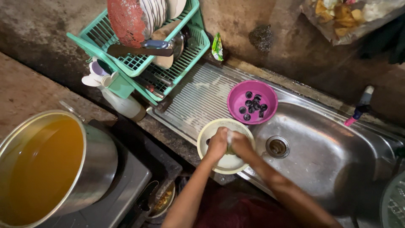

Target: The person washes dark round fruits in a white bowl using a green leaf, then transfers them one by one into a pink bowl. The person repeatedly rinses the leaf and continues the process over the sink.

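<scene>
A stainless sink point(320, 152) fills the right half, its ribbed drainboard running off to the far left. A big steel pot point(63, 169) of amber liquid is parked at the near left on a stove top. A teal dish rack point(143, 55) loaded with plates and a cleaver is seen at the far left. A magenta bowl point(252, 101) with small dark round bits sits on the sink's far edge.

Just near of that, a cream bowl point(225, 145) is perched on the sink's left rim beside the drain point(277, 146). It looks like pale, shallow plastic with a thin rim, wet inside. Probably light and a bit flexible, and slippery while wet, so it's best gripped at the rim with a thumb hooked over the edge.

Both hands are pressed together over the bowl. The left hand point(217, 145) is curled closed and the right hand point(241, 142) is wrapped in against it; something small and greenish seems to be squeezed between them, maybe a scrubber, but it's too hidden to be called.
</scene>
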